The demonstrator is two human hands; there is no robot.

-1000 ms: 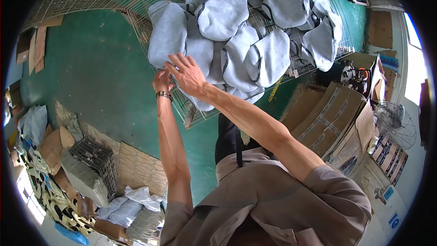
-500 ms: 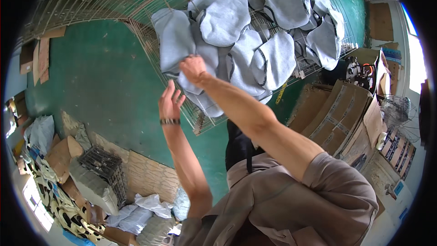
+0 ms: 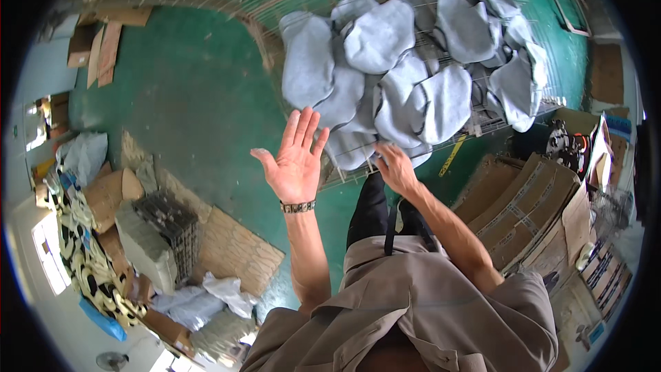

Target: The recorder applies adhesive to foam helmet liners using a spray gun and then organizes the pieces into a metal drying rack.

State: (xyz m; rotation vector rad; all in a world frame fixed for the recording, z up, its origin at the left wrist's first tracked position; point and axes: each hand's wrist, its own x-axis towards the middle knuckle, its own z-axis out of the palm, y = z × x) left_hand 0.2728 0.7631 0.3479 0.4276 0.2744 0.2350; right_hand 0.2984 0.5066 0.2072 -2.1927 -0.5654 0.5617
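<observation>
Several rounded grey fabric pieces (image 3: 380,36) with dark edging lie heaped on a wire rack (image 3: 330,178). My left hand (image 3: 295,169) is raised in front of the rack's left side, palm up and fingers spread, holding nothing. A dark patterned band (image 3: 297,207) circles that wrist. My right hand (image 3: 397,172) is at the rack's near edge, beside the lowest grey fabric piece (image 3: 352,151). Its fingers are loosely bent and apart, with nothing visible in them. Whether its fingertips touch the fabric I cannot tell.
Flattened cardboard (image 3: 527,207) leans at the right, near a wire fan guard (image 3: 611,210). At the lower left are a dark plastic crate (image 3: 172,224), a patterned board (image 3: 237,251) and plastic bags (image 3: 193,310). The floor (image 3: 186,96) is green.
My right hand has come off the fabric at the rack's left side and moved right and nearer to me. My left hand has turned palm up with fingers spread. The view has shifted.
</observation>
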